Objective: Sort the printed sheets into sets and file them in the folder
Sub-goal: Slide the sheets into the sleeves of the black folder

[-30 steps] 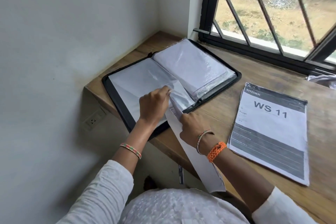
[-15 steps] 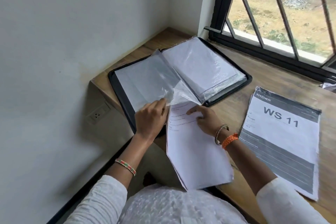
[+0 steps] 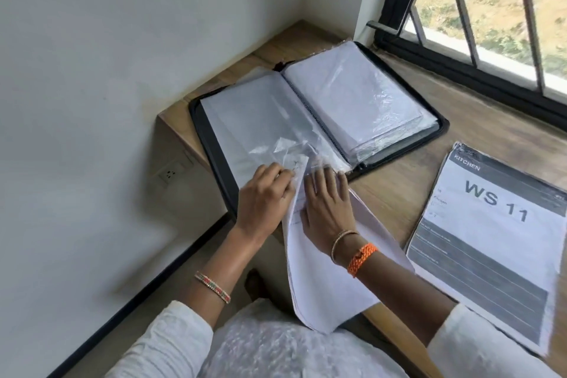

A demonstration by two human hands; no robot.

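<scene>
Midway, folder (image 3: 211,144) open on counter (image 3: 399,181), left hand (image 3: 264,196) fingers pinching sleeve (image 3: 276,132) mouth, right hand (image 3: 328,205) fingers flat feeding a set (image 3: 325,279) in; WS 11 stack (image 3: 491,239) right, unfiled.

Open black folder (image 3: 211,144), matt, leather-like cover; glossy, crinkled clear plastic sleeves (image 3: 352,101) inside. Matt white paper sheets (image 3: 325,279) at near edge. Matt grey-and-white printed paper stack (image 3: 491,242) at right. Wooden desk (image 3: 399,181), smooth, visible grain. Matt white painted wall (image 3: 122,70) left. Black metal window frame (image 3: 460,70) far right.
</scene>
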